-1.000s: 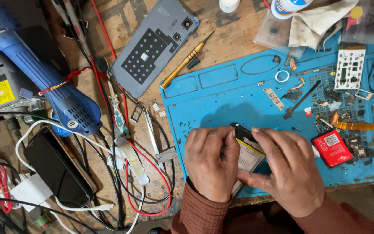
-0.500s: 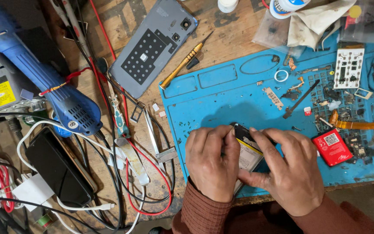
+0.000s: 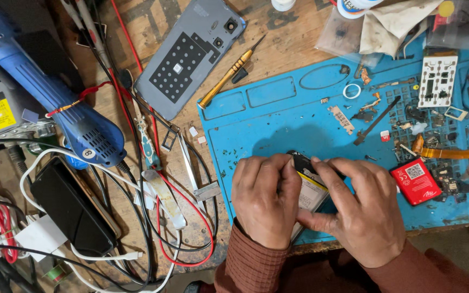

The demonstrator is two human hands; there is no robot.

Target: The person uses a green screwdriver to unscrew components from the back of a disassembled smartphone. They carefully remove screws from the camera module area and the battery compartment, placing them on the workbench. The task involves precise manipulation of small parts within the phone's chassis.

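Both my hands rest on an opened phone (image 3: 311, 187) lying on the blue repair mat (image 3: 278, 125) near the table's front edge. My left hand (image 3: 264, 201) covers the phone's left side, fingers curled over it. My right hand (image 3: 356, 209) grips the right side, with thumb and forefinger pinching at the top edge. A pale battery face and a dark top end of the phone show between the hands. The rest of the phone is hidden under my fingers.
A grey phone back cover (image 3: 191, 54) and a yellow-handled screwdriver (image 3: 229, 73) lie beyond the mat. A blue hot-air gun (image 3: 55, 97), tweezers (image 3: 190, 163), cables and a black phone (image 3: 71, 206) crowd the left. A red square part (image 3: 416, 182) and small parts lie at right.
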